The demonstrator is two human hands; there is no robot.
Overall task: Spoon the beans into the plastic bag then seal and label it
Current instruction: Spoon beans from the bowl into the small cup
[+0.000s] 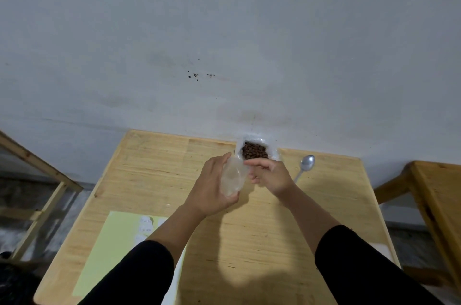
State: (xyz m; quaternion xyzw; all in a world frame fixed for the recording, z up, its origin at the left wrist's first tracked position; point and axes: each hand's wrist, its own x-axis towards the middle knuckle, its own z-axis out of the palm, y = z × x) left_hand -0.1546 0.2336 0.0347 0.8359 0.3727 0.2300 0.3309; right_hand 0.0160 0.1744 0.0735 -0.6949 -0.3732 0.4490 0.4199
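A pale grey wall point(224, 30) fills the upper view, with a wooden table point(249, 242) pushed against it and other wooden frames off both side edges. On the table's near left part lies a pale green sheet point(109, 250) carrying small white labels point(146, 226); there is faint writing on them, too blurred to read, and no brand shows anywhere.

Over the table's middle, the left hand point(212, 187) holds an empty clear plastic bag point(233, 177), its grip curled round the film. The right hand point(269, 175) reaches across to the bag's mouth, fingers bent and seemingly pinching the edge to open it, though the contact itself is hard to see.

At the far edge an open clear pouch holds the beans point(255, 151), just beyond the hands. A metal spoon point(305, 166) lies near the far right corner, untouched.

Spooning has not begun, by the look of it. The risks: thin film may cling shut or slip from the pinch, a floppy mouth could let beans scatter, and a reaching wrist might tip the pouch.
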